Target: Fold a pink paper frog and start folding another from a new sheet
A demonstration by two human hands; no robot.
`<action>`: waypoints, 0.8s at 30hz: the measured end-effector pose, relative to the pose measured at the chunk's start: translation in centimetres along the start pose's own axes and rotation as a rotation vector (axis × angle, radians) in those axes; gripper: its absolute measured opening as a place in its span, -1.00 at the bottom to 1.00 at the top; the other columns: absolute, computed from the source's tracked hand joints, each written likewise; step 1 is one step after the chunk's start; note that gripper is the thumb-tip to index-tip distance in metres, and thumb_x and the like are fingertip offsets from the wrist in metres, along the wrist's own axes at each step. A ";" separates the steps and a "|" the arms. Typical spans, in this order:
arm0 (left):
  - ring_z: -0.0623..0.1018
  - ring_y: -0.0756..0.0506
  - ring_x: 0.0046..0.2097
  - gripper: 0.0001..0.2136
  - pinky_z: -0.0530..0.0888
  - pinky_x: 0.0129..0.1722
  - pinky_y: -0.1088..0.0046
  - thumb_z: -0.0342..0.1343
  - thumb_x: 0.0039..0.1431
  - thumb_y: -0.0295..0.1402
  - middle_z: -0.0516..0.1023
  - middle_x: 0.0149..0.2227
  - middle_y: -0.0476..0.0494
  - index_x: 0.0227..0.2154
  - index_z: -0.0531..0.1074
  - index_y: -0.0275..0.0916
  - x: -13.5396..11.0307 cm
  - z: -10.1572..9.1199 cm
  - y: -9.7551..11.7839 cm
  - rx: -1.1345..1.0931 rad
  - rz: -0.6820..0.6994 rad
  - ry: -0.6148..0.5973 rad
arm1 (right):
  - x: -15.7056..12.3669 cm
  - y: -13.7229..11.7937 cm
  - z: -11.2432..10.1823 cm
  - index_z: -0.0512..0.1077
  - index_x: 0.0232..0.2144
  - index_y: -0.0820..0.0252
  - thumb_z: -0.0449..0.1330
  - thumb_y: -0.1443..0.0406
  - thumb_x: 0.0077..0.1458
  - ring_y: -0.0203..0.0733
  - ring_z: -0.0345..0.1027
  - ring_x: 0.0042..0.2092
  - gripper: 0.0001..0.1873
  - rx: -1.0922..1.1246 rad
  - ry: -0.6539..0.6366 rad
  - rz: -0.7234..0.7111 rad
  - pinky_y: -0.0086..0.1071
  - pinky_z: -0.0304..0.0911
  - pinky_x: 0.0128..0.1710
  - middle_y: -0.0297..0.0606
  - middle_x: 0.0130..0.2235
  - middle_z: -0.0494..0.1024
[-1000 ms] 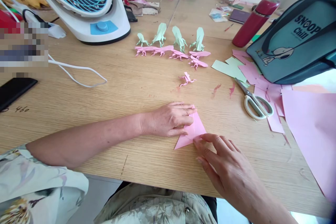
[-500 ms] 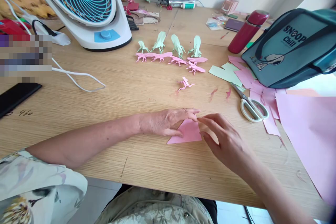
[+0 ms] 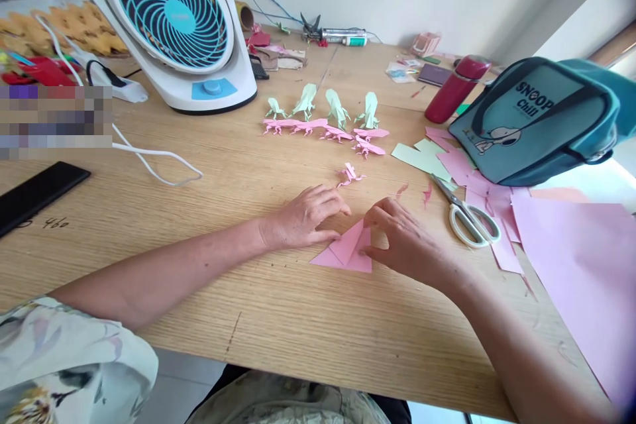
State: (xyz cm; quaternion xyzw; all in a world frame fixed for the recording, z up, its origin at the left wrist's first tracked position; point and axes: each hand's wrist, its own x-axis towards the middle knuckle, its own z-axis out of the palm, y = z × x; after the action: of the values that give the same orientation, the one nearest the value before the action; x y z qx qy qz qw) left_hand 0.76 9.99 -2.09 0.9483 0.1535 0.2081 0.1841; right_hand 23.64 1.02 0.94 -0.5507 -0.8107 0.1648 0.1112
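Note:
A small pink paper triangle (image 3: pixel 346 254) lies on the wooden table (image 3: pixel 248 165) between my hands. My left hand (image 3: pixel 303 217) rests on its left part, fingers curled and pressing the paper down. My right hand (image 3: pixel 405 242) grips the triangle's right edge, thumb under a flap that is lifted and folded over toward the left. Beyond my hands sits one small pink folded figure (image 3: pixel 350 175). Farther back stands a row of green folded figures (image 3: pixel 338 106) with pink folded figures (image 3: pixel 322 129) in front of them.
White-handled scissors (image 3: pixel 467 218) lie right of my hands among pink paper scraps (image 3: pixel 491 202) and green paper scraps (image 3: pixel 422 156). A large pink sheet (image 3: pixel 581 265) covers the right edge. A teal bag (image 3: pixel 536 122), red bottle (image 3: pixel 454 89), white fan (image 3: pixel 179 26), its cable (image 3: pixel 154 159) and a black phone (image 3: pixel 40 187) surround the work area.
My right hand moved from the triangle's lower corner up its right side and has folded a flap over leftward. My left hand curled its fingers. The camera view tilted upward.

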 end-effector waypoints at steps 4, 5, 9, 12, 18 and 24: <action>0.44 -0.17 -0.09 -0.75 0.35 -0.03 0.24 0.16 0.22 -0.16 0.47 -0.21 -0.19 -0.26 0.50 -0.27 0.0 0.1 1.0 0.010 -0.089 0.020 | -0.1 -0.1 0.3 0.38 -0.16 0.17 0.34 0.31 0.00 -0.12 0.36 -0.18 -0.67 -0.025 -0.001 0.064 -0.27 0.29 -0.18 -0.26 -0.23 0.37; 0.43 -0.17 -0.12 -0.72 0.36 -0.05 0.25 0.17 0.20 -0.12 0.46 -0.23 -0.19 -0.29 0.51 -0.28 0.0 0.1 1.4 0.022 -0.115 0.024 | -0.2 -0.1 0.5 0.39 -0.21 0.18 0.33 0.30 0.01 -0.13 0.36 -0.20 -0.72 -0.034 0.009 0.065 -0.28 0.28 -0.20 -0.26 -0.25 0.37; 0.42 -0.17 -0.14 -0.66 0.37 -0.12 0.27 0.24 0.09 -0.05 0.43 -0.24 -0.18 -0.34 0.49 -0.27 -0.1 0.0 3.1 0.069 -0.202 -0.026 | -0.5 0.1 1.0 0.36 -0.37 0.18 0.32 0.28 0.01 -0.15 0.34 -0.25 -0.80 -0.039 0.070 0.043 -0.31 0.26 -0.26 -0.27 -0.29 0.36; 0.43 -0.14 -0.16 -0.73 0.35 -0.17 0.34 0.29 0.07 -0.14 0.43 -0.28 -0.13 -0.38 0.47 -0.27 -0.1 0.0 3.9 0.046 -0.230 -0.097 | -0.8 -0.1 0.9 0.37 -0.40 0.17 0.31 0.29 0.01 -0.20 0.33 -0.30 -0.84 0.051 0.043 0.071 -0.36 0.23 -0.32 -0.30 -0.31 0.37; 0.42 -0.01 -0.34 -0.84 0.31 -0.31 0.46 0.26 0.11 -0.35 0.46 -0.41 -0.01 -0.47 0.43 -0.28 0.0 -0.2 4.0 -0.212 -0.317 -0.071 | -1.0 -0.3 0.7 0.49 -0.41 0.17 0.16 0.23 0.18 -0.28 0.29 -0.38 -0.82 0.429 -0.002 0.096 -0.41 0.17 -0.39 -0.32 -0.38 0.46; 0.48 0.02 -0.40 -0.84 0.37 -0.40 0.54 0.27 0.05 -0.31 0.50 -0.44 0.00 -0.40 0.45 -0.29 0.6 -1.3 3.0 -0.694 -0.568 0.127 | -0.6 0.4 1.5 0.41 -0.47 0.20 0.16 0.02 0.17 -0.31 0.14 -0.46 -0.62 0.769 0.119 0.218 -0.42 0.04 -0.49 -0.39 -0.51 0.33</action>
State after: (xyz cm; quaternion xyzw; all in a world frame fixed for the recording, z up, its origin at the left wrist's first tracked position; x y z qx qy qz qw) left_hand 1.39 7.90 0.46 0.7361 0.3397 0.2462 0.5312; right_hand 23.64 0.34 -0.63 -0.5603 -0.6188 0.4350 0.3376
